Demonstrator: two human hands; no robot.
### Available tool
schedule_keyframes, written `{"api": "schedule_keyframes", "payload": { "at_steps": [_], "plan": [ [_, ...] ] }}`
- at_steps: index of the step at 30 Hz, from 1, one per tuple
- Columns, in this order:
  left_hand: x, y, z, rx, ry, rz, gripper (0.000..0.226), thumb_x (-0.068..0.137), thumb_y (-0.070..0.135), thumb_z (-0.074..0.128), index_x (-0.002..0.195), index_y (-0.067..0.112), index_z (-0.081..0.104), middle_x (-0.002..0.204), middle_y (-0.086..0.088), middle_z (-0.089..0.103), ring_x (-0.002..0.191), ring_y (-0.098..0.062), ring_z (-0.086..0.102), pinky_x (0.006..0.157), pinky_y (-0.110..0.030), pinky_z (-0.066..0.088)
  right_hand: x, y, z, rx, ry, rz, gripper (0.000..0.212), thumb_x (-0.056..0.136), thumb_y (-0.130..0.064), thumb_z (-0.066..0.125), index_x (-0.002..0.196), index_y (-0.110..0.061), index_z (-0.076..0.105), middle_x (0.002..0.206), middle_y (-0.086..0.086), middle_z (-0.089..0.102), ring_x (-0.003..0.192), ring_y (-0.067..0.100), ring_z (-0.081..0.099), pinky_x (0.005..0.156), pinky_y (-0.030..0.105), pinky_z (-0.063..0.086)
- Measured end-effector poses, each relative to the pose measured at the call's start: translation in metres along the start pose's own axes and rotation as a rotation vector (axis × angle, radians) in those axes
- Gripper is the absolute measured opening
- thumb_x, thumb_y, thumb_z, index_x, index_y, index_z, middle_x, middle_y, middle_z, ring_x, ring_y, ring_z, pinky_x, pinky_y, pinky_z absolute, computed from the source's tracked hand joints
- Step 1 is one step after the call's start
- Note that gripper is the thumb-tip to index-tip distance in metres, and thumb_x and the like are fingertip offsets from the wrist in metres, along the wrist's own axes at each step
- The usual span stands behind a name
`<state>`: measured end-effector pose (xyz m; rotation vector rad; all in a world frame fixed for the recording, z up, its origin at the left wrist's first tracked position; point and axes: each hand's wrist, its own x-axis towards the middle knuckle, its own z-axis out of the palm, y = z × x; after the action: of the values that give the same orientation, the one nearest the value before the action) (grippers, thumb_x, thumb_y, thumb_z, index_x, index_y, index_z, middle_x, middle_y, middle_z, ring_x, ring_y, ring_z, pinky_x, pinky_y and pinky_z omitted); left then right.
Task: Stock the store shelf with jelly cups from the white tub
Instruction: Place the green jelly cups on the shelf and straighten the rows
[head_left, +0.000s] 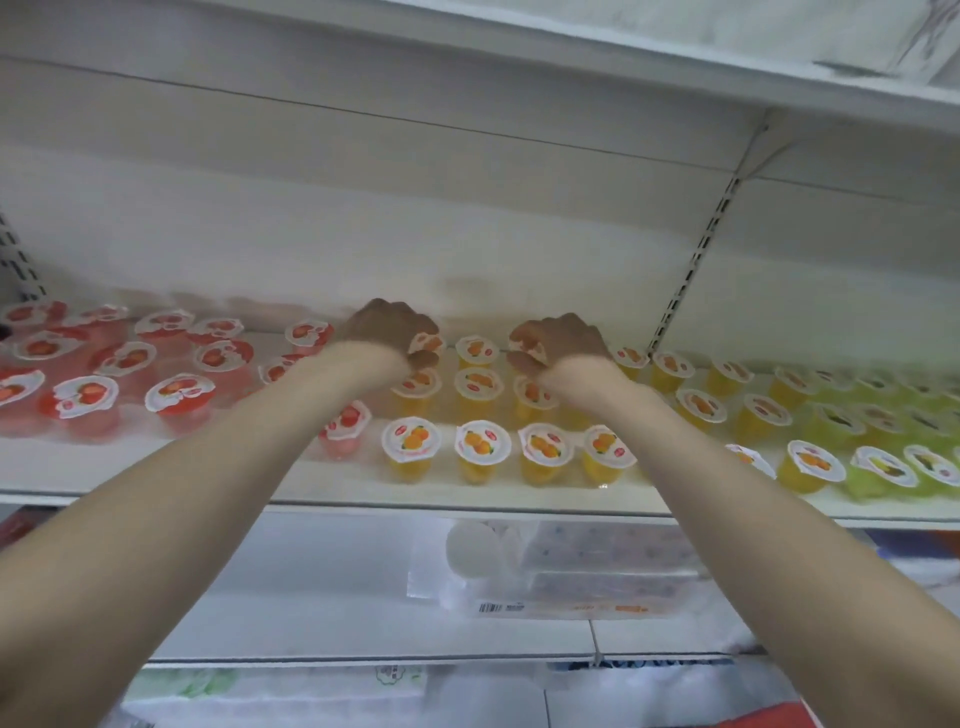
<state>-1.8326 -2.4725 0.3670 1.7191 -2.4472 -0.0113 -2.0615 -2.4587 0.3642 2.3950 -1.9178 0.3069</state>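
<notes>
Reaching to the back of the shelf (156, 470), both arms are stretched out. An orange cup (427, 343) is gripped by the curled fingers of the left hand (387, 330), and another orange cup (531, 347) is gripped the same way by the right hand (558, 340). Both cups are held at the back row, just above the other orange cups (480, 441) standing in rows. Red cups (179, 395) are seen on the left and green cups (883, 467) on the right. A white wall (363, 218) is seen behind, and wrapped packs (561, 571) are kept on the shelf below
</notes>
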Motion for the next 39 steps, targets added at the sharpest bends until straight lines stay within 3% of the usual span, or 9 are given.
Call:
{"api": "schedule_keyframes", "payload": {
  "at_steps": [6,11,17,26,30,32,34,37,39],
  "plan": [
    [0.039,-0.005,0.017,0.016,-0.065,0.014,0.049,0.092,0.047,0.051,0.138,0.03,0.047,0.133,0.0,0.056,0.123,-0.024,0.048,0.097,-0.036,0.044,0.046,-0.008,0.018,0.009,-0.09,-0.012,0.051,0.091,-0.059,0.048,0.129,-0.027,0.055,0.123,0.001,0.062,0.117,0.025,0.051,0.097,0.038,0.036],
    [0.048,-0.004,0.019,0.084,-0.079,0.06,0.042,0.093,0.045,0.051,0.129,0.024,0.054,0.118,0.0,0.066,0.108,-0.021,0.059,0.094,-0.031,0.044,0.067,-0.012,0.034,-0.02,-0.174,-0.052,0.056,0.083,-0.064,0.053,0.118,-0.022,0.06,0.113,0.001,0.064,0.11,0.026,0.052,0.088,0.038,0.031],
    [0.054,-0.017,0.027,0.011,-0.035,0.04,0.048,0.093,0.044,0.055,0.137,0.027,0.049,0.137,-0.001,0.054,0.124,-0.021,0.05,0.108,-0.033,0.028,0.081,-0.017,0.041,-0.002,-0.091,-0.095,0.047,0.082,-0.056,0.054,0.109,-0.019,0.063,0.103,0.0,0.065,0.103,0.024,0.054,0.081,0.035,0.033],
    [0.055,-0.025,0.026,-0.031,-0.055,0.045,0.05,0.091,0.047,0.055,0.137,0.027,0.049,0.131,-0.004,0.058,0.118,-0.027,0.053,0.1,-0.038,0.042,0.07,-0.016,0.038,0.057,-0.16,0.024,0.061,0.085,-0.065,0.052,0.13,-0.024,0.051,0.121,0.002,0.059,0.115,0.026,0.049,0.094,0.04,0.035],
    [0.039,-0.028,0.013,-0.125,0.034,0.113,0.042,0.091,0.047,0.056,0.128,0.029,0.056,0.128,0.001,0.057,0.118,-0.021,0.05,0.098,-0.034,0.041,0.056,-0.013,0.026,0.167,-0.014,-0.017,0.041,0.088,-0.057,0.055,0.119,-0.029,0.059,0.105,-0.008,0.065,0.107,0.019,0.053,0.095,0.039,0.039],
    [0.028,-0.027,0.009,-0.135,-0.024,0.164,0.042,0.088,0.053,0.056,0.126,0.034,0.056,0.128,0.005,0.056,0.119,-0.018,0.049,0.097,-0.031,0.038,0.046,-0.012,0.018,0.223,-0.045,-0.051,0.034,0.086,-0.055,0.059,0.108,-0.03,0.065,0.094,-0.012,0.067,0.101,0.017,0.055,0.094,0.04,0.043],
    [0.016,-0.025,0.009,-0.116,-0.119,0.19,0.051,0.083,0.061,0.057,0.129,0.04,0.052,0.136,0.007,0.05,0.128,-0.017,0.043,0.102,-0.032,0.035,0.033,-0.014,0.013,0.239,-0.182,-0.03,0.042,0.078,-0.063,0.063,0.109,-0.035,0.065,0.097,-0.014,0.066,0.101,0.016,0.054,0.094,0.039,0.044],
    [0.003,-0.022,0.014,-0.056,-0.151,0.188,0.061,0.08,0.067,0.055,0.134,0.042,0.046,0.146,0.007,0.041,0.133,-0.018,0.036,0.105,-0.036,0.034,0.02,-0.022,0.013,0.151,-0.303,0.039,0.073,0.058,-0.081,0.056,0.122,-0.046,0.055,0.115,-0.009,0.058,0.112,0.019,0.048,0.098,0.039,0.043],
    [0.0,-0.022,0.02,-0.018,-0.154,0.217,0.061,0.082,0.065,0.054,0.136,0.04,0.044,0.145,0.006,0.043,0.13,-0.02,0.036,0.103,-0.036,0.036,0.016,-0.027,0.017,0.097,-0.311,0.062,0.074,0.061,-0.077,0.059,0.128,-0.045,0.052,0.124,-0.003,0.055,0.117,0.022,0.047,0.1,0.041,0.042]
  ]
}}
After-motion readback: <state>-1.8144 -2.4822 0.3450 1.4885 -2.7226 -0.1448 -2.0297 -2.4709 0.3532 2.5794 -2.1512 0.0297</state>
